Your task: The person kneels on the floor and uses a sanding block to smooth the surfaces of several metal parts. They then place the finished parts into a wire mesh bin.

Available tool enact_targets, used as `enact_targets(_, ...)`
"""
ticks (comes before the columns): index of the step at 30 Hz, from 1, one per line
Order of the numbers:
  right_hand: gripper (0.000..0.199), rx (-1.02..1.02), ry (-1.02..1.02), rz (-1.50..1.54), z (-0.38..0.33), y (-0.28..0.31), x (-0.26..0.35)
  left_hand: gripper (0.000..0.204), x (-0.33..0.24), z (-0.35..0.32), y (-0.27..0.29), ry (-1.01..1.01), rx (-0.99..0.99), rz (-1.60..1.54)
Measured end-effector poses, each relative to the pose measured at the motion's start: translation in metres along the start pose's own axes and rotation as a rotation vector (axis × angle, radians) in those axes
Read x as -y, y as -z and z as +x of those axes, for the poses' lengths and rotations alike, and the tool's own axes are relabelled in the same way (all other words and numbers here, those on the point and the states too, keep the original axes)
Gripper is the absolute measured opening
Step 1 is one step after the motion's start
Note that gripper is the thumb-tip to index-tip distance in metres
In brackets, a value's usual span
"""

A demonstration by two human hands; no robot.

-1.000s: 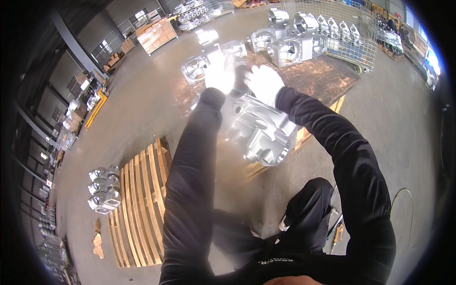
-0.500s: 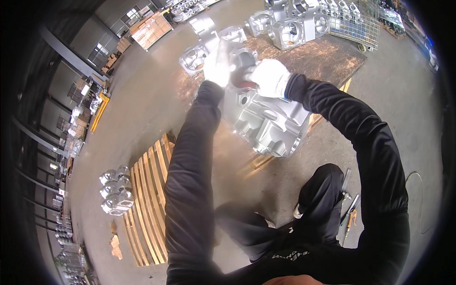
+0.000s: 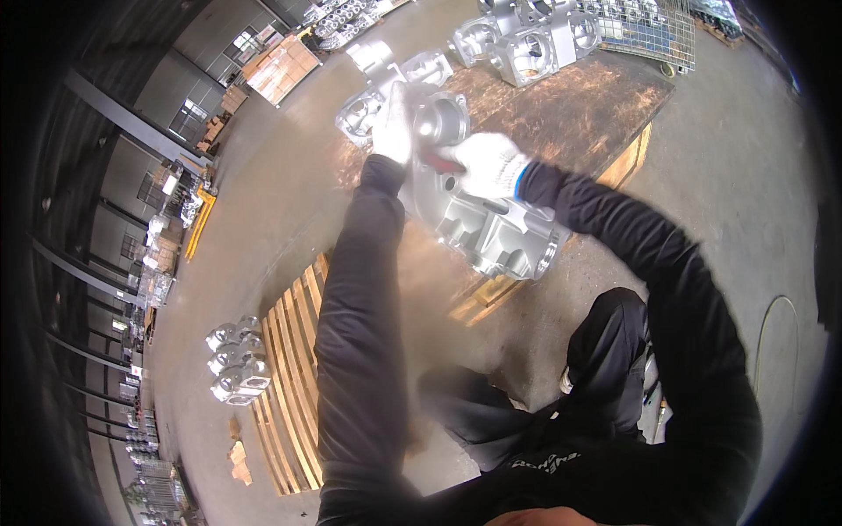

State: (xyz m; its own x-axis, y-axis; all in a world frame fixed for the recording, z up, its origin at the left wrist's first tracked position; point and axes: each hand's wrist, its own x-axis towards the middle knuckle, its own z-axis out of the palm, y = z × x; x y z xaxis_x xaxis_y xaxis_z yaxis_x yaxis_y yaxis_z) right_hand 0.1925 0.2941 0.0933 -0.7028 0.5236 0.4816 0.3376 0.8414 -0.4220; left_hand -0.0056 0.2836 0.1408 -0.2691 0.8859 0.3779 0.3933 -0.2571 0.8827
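Worn brown wooden pallet [image 3: 579, 105] lies under and beyond both hands, carrying more grey castings at its far edge.

Large silvery cast-metal housing [image 3: 491, 232], ribbed, with round bores, stands tilted on the near edge of that pallet, directly below the hands. Against the earlier views it has stayed in the same spot and pose; only the camera has closed in.

Left hand [image 3: 392, 131], white work glove, presses flat against the housing's upper left side, fingers extended, gripping nothing separate.

Right hand [image 3: 487, 165], white glove with a blue cuff, is closed round a small dark red tool [image 3: 441, 162] at the round boss. It has shifted slightly along the top face, so the work reads as ongoing surface finishing.
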Motion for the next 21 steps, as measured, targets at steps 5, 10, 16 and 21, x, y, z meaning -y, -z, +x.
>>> enact_targets(5,0.027,0.105,0.153,-0.600,0.001,0.011,0.000,0.060,-0.002,-0.001,0.003,-0.065,0.051,0.122)
enact_targets(10,0.022,-0.119,-0.392,1.220,0.003,-0.044,-0.021,0.059,-0.003,0.002,-0.001,-0.188,0.035,0.238)
enact_targets(16,0.016,-0.439,0.233,0.809,0.064,-0.041,-0.055,0.054,-0.012,-0.001,-0.008,-0.028,0.078,-0.009)
enact_targets(21,0.025,-0.263,-0.253,0.742,0.042,-0.043,-0.017,0.045,-0.020,-0.009,-0.002,-0.153,0.049,0.241)
